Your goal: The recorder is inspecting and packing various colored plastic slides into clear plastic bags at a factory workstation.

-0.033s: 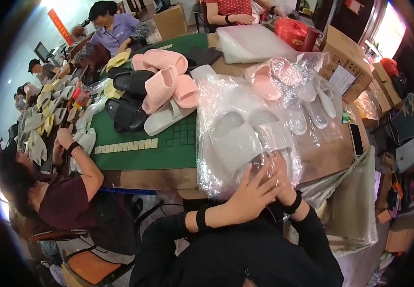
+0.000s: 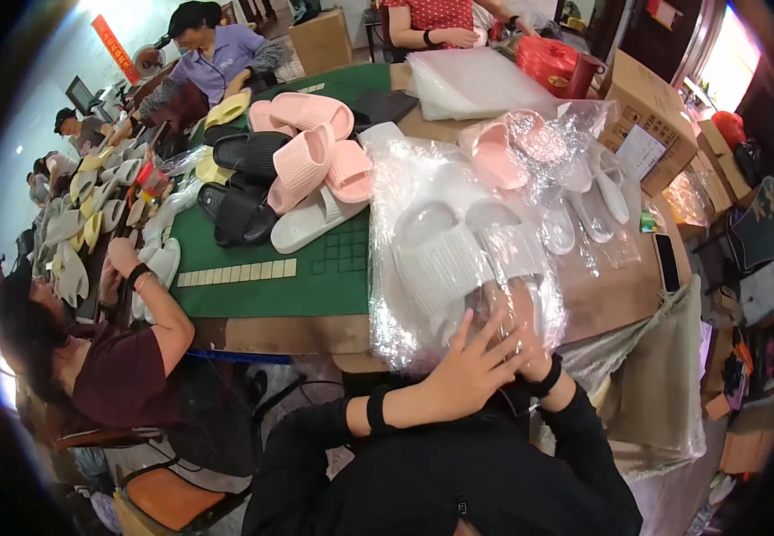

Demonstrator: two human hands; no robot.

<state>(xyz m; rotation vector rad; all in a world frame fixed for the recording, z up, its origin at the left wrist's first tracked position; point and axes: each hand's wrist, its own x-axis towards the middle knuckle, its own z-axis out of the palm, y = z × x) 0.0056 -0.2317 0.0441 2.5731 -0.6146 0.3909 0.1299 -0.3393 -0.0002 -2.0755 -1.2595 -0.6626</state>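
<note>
A pair of pale grey slide slippers [image 2: 448, 266] lies inside a clear plastic bag [image 2: 385, 295] in front of me, at the table's near edge. My left hand [image 2: 467, 368] is open over the bag's near end, its fingers spread and slanting to the upper right. Behind it, my right hand [image 2: 521, 323] reaches to the near end of the slippers, against or under the film. Glare and my left hand partly hide its fingers, so their grip does not show. Beyond the bag lie bagged pink slippers [image 2: 499, 154] and bagged grey slippers [image 2: 594, 214].
Loose pink [image 2: 305, 165], black [image 2: 235, 213] and grey slippers are heaped on a green mat [image 2: 271, 302] to the left. Farther back are a stack of clear bags [image 2: 476, 79], red twine [image 2: 543, 58] and a carton [image 2: 646, 112]. A phone [image 2: 666, 261] lies right. Co-workers sit around.
The grey slippers sit very slightly farther from me inside the bag. Both my hands are in nearly the same place.
</note>
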